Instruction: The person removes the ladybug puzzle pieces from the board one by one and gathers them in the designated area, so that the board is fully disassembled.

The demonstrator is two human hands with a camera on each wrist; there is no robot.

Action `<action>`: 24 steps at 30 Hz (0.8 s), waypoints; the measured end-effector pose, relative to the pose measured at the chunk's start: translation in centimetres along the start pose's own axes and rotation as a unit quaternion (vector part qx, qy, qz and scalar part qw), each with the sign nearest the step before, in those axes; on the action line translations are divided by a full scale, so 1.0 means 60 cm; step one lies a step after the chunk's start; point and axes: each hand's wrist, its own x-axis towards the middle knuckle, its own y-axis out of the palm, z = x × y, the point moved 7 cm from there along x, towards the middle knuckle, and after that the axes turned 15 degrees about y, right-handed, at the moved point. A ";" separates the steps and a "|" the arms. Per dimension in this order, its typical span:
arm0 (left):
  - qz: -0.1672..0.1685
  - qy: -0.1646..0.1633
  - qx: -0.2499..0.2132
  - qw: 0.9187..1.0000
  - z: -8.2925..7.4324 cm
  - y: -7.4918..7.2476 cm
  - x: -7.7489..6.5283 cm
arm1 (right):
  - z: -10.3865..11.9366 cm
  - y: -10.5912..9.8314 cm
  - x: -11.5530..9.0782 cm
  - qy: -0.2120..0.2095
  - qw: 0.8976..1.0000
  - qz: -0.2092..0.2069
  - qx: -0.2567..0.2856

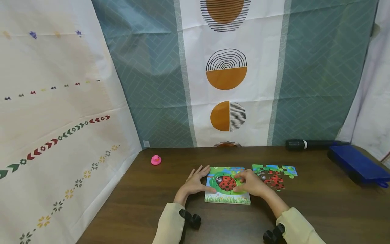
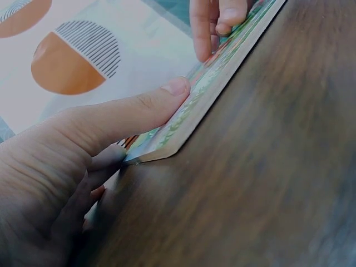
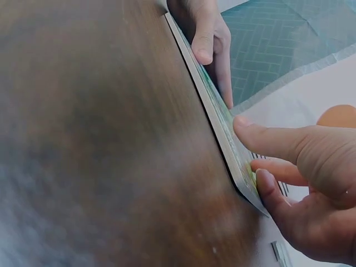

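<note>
A ladybug jigsaw board (image 1: 226, 199) lies flat on the table, with a red spotted ladybug and a grass border on its face. At its left edge my left hand (image 1: 195, 183) rests with fingers spread, the thumb (image 2: 150, 105) lying across the board's face. Over the right part of the ladybug picture, my right hand (image 1: 252, 183) touches the board with thumb and fingertips apart. No separate piece shows between those fingers in the right wrist view. Loose jigsaw pieces (image 1: 277, 181), red-spotted, green and blue, lie just right of the board, partly behind the right hand.
A pink rubber duck (image 1: 156, 160) sits at the back left of the brown table (image 1: 137, 210). Along the back right lies a black cylindrical object (image 1: 317, 145), with a blue flat object (image 1: 359, 164) in front of it. Patterned cloths hang behind and at the sides.
</note>
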 end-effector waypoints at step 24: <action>0.001 -0.002 -0.002 1.000 -0.006 -0.003 0.001 | 0.010 -0.001 -0.003 0.000 0.999 -0.040 -0.032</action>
